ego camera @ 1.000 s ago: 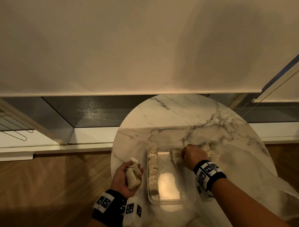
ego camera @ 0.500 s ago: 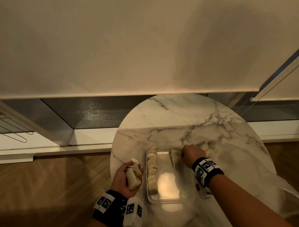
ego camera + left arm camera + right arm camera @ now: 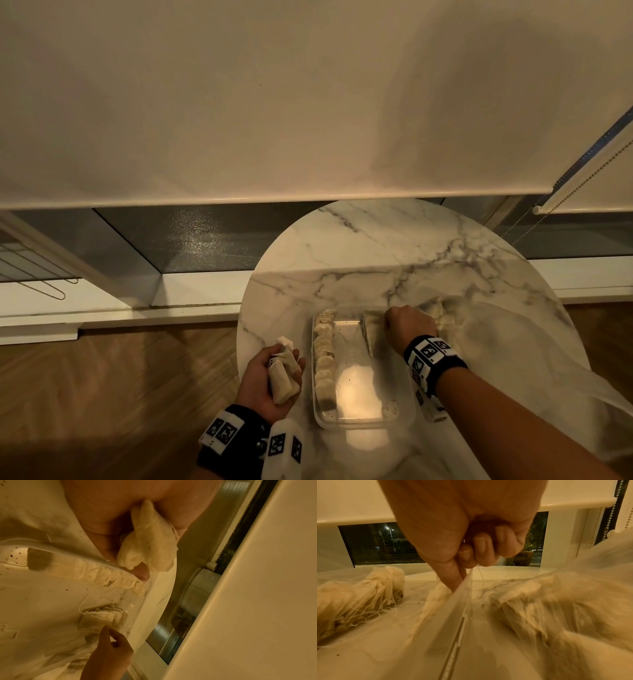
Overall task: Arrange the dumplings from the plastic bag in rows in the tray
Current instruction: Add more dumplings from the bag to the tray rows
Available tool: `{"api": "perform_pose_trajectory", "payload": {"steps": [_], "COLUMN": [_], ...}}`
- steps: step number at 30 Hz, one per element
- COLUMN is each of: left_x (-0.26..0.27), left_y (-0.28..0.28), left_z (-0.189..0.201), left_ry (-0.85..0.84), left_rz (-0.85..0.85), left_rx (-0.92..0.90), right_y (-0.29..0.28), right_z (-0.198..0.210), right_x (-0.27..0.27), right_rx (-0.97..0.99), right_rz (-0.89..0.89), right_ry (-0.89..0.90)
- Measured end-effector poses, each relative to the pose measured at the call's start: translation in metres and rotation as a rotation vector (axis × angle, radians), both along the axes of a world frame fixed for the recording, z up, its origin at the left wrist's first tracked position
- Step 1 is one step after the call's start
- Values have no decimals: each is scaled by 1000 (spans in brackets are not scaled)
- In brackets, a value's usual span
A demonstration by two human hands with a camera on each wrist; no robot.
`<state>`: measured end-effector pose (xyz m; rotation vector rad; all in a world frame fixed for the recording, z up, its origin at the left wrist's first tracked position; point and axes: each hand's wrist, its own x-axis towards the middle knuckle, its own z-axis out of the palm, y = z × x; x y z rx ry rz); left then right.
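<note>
Beside tray (image 3: 404, 416), left hand (image 3: 265, 383) clutching dumplings (image 3: 282, 375); right hand (image 3: 409, 327) seemingly pinching bag (image 3: 464, 588).

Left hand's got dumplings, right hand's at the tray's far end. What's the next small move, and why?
Probably set the right hand's dumpling down to start a second row: the tray has one full row along its left wall and a bare middle. The left hand grips spare dumplings beside it.
</note>
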<state>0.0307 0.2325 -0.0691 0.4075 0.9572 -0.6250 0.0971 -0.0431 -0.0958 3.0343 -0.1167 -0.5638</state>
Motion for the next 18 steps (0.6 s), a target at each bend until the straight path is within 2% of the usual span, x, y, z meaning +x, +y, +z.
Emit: {"api": "perform_pose_trajectory", "payload": {"steps": [8,10,12,15,18], "left_x": [-2,-3,-4,-5,-4], "left_y": [-1,-2,-4,-10,-21], "left_z": [-5,-4,-3,-2,3], "left_ry": [-22,-24,-23,-28,-58], "left_rz": [11,5,20,27,36], "left_rx": [-22,-27,-65,-90,-82], "right_y": [-4,-1,9,34,63], "right_z": [8,18,31,57,77], "right_x": [-13,-20,-31,-54,-74], "right_rx": [155,279,498,768,907], "right_rz": [-46,-99,-124,-93,-22], "right_ry": [-72,-102,-117,-128,-86]}}
